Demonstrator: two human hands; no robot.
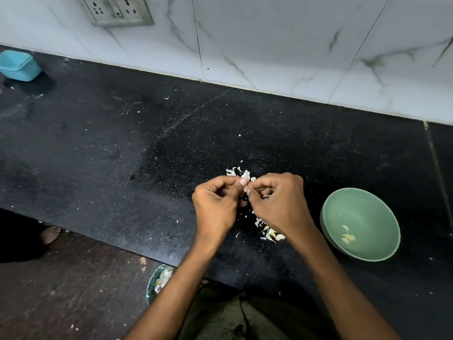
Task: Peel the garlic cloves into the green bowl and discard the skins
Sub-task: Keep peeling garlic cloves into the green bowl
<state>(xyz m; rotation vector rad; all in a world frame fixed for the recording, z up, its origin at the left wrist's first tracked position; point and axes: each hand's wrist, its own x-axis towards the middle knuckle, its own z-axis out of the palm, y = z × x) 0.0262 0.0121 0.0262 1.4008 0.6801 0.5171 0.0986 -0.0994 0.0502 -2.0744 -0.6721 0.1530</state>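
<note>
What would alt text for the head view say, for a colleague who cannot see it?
Over a black counter, a person's left hand and right hand pinch a garlic clove between them, with loose skins scattered beneath. A green bowl to the right holds a few peeled cloves; a waste bin sits on the floor below.

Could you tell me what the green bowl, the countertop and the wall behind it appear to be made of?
Green bowl: probably plastic or melamine, judging by its matte, even colour and soft sheen; glazed ceramic is possible.
Countertop: looks like polished black granite, dark with fine pale specks.
Wall: glossy white tiles with grey marble-like veining and thin joint lines; whether real marble or printed ceramic, I cannot tell.
</note>
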